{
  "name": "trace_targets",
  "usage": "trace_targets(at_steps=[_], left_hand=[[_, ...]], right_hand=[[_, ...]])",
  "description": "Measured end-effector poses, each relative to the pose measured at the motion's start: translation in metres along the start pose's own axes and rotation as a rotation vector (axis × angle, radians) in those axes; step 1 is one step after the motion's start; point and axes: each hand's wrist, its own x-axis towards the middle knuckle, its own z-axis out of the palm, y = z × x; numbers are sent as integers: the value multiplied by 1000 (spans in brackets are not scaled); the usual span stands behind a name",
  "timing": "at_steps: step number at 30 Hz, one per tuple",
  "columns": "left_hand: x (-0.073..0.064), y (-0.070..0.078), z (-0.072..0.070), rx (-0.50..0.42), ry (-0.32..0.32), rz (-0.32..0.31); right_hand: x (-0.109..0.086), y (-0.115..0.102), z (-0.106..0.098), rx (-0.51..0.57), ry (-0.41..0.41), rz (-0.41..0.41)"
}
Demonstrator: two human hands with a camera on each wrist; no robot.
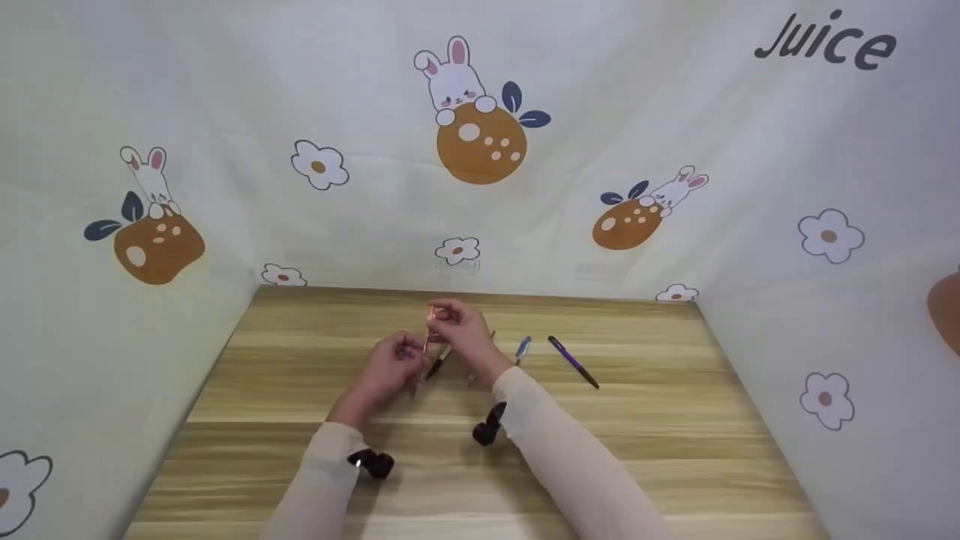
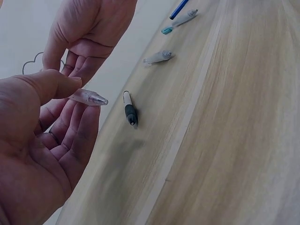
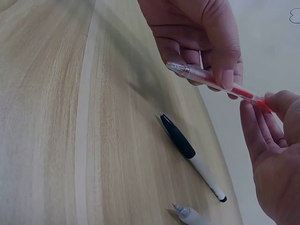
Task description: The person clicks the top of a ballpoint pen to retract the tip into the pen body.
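A slim clear-barrelled pen with a red refill [image 3: 244,93] is held up between both hands above the wooden table. My left hand [image 1: 391,367] pinches its barrel between thumb and fingers, and the clear conical tip [image 2: 99,99] pokes out past them. At the pen's red end, my right hand [image 1: 463,334] grips with thumb and fingertips; this end is partly hidden by them in the right wrist view. Below the hands lies a white pen with a black grip [image 3: 182,141], its point toward the near side.
On the table [image 1: 637,450], a greyish clear pen [image 2: 160,57] lies right of the black-grip pen. Farther right are a clear pen with a blue end [image 1: 523,347] and a dark blue pen [image 1: 574,362]. A printed curtain [image 1: 360,225] encloses the back and sides.
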Motion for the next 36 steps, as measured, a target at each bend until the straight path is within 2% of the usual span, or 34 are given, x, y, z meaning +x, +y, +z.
trace_targets(at_steps=[5,10,17,21,25,31,36], left_hand=[[1,-1,-6,44,32,-15],[0,-5,-14,118,82,6],[-2,-8,-28,166,130,-15],[-4,-7,-36,190,155,-20],[-4,-7,-44,238,176,-16],[-2,-11,-57,375,207,-13],[-1,-15,-65,409,221,-5]], right_hand=[[2,4,8,-4,22,-9],[3,8,15,-36,23,-37],[3,12,17,-181,19,-87],[2,13,17,-294,-8,-125],[2,16,19,-351,-38,-158],[6,21,22,-406,-61,-139],[6,22,26,-412,-73,-115]])
